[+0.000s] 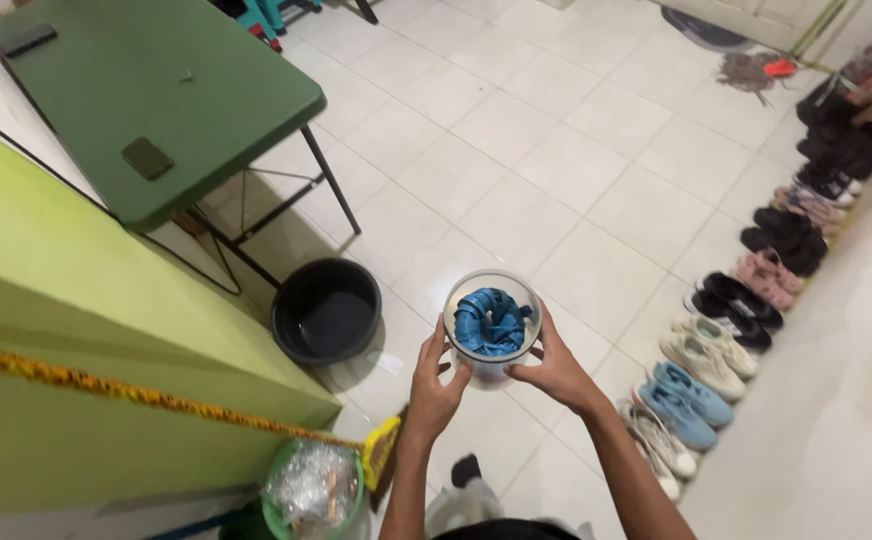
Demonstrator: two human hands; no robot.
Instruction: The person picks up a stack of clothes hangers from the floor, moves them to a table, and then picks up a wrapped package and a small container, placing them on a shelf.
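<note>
- Clear plastic container (492,322), round and open-topped, was held out in front at chest level over the white tile floor (556,170); crumpled blue material (492,322) filled it.
- Left hand (434,385) and right hand (554,368) each curled partly closed against opposite sides of the wall, fingertips only.
- Risk, as judged: so light a pinch could let it slip or tip onto the tiles or towards the black bucket (326,310) nearby.
- Unclear: what the blue material was; container base was hidden by fingers; bucket contents were too dark to read.
</note>
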